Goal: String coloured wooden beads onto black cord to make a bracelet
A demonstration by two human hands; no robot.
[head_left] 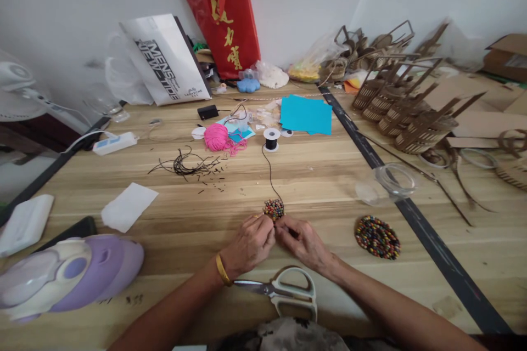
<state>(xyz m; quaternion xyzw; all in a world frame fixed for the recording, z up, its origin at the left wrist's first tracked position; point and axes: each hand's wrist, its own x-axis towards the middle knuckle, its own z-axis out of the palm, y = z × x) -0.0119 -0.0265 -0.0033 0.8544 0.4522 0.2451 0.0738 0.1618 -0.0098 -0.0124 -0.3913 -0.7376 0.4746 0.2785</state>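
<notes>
A small round piece of multicoloured beadwork (273,209) lies on the table just beyond my fingertips. My left hand (254,238), with a gold bangle on the wrist, is closed in a pinch at its near edge. From the other side my right hand (303,241) pinches at the same edge, the two hands almost touching. Exactly what sits between the fingertips is hidden. Black cord (270,170) runs from the beadwork back to a white spool (271,137). White-handled scissors (284,289) lie below my hands. A larger beaded disc (377,237) rests to the right.
Cut black cords (185,164) with short snippets lie behind at left, near a ball of pink yarn (216,137). Blue sheets (306,114) lie farther back. A purple-and-white device (78,274) stands at the left. Clear tubing (396,180) and several woven baskets (426,126) are at right.
</notes>
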